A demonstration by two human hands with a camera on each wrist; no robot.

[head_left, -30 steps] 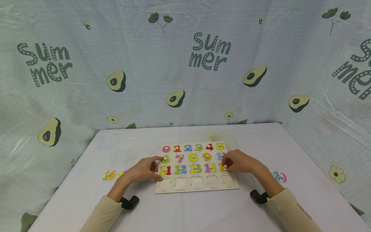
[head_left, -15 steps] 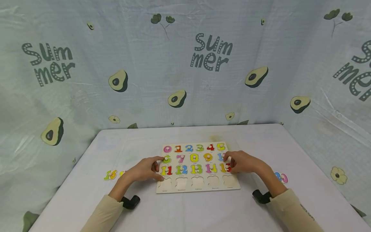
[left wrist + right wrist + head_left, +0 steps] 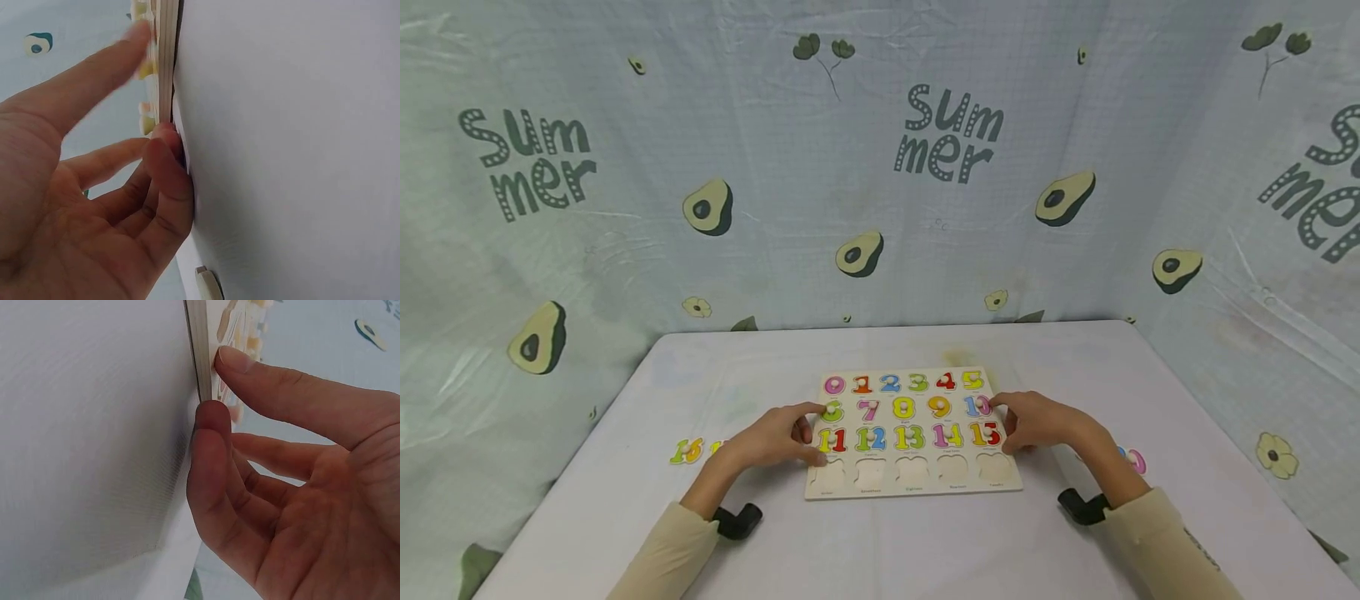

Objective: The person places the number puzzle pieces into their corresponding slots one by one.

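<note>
A wooden number puzzle board (image 3: pixel 1012 482) lies mid-table, with knobbed pieces 0 to 15 in its upper rows and bare recesses in its front row. My left hand (image 3: pixel 775 435) grips the board's left edge. In the left wrist view, curled fingers (image 3: pixel 169 181) meet the board's edge (image 3: pixel 165 62), and the thumb reaches over its face. At the right edge, my right hand (image 3: pixel 1041 419) holds the board beside the 10 and 15. The right wrist view has the thumb (image 3: pixel 240 362) on the face and bent fingers against the edge (image 3: pixel 199 350).
On the left lie a loose number 16 piece (image 3: pixel 686 452) and a yellow piece (image 3: pixel 715 447) partly behind my left hand. A blue and pink number piece (image 3: pixel 1137 461) shows past my right forearm. The white-covered table (image 3: pixel 880 550) ends at a printed curtain (image 3: pixel 760 250).
My right hand has moved off the 15 and 10 pieces, outward to the board's right edge, uncovering both numbers. My left hand has kept its place at the left edge.
</note>
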